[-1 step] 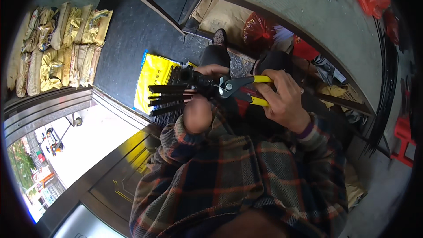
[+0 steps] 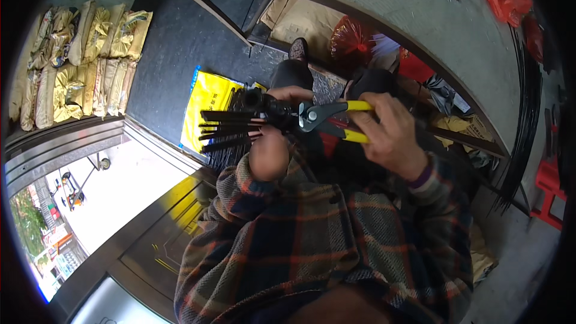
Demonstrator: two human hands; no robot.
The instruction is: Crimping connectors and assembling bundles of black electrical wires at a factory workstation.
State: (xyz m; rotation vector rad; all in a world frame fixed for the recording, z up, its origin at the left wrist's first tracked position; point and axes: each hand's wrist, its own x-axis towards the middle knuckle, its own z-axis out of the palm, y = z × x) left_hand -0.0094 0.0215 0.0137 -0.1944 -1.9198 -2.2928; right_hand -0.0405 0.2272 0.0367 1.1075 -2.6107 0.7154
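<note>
My left hand (image 2: 270,150) is closed around a bundle of thin black rods (image 2: 231,121), whose ends fan out to the left. A dark round fitting (image 2: 255,99) sits at the top of the bundle, its exact kind unclear. In my right hand (image 2: 390,135) is a pair of cutting pliers (image 2: 318,119) with yellow handles, my fingers wrapped round them. The pliers' jaws touch or nearly touch the right end of the bundle. What lies between the jaws is too small to make out. Part of the bundle is hidden by my left fingers.
Beyond the bundle lies a yellow bag (image 2: 204,105) with more black rods on it. A grey worktop (image 2: 384,3) spans the far side to the right, with long black strands (image 2: 522,126) along it. Wrapped bundles (image 2: 84,63) are stacked at left. A red stool (image 2: 547,189) stands far right.
The rod ends have shifted very slightly left. The pliers' jaws look a little closer together, while both hands keep their grip.
</note>
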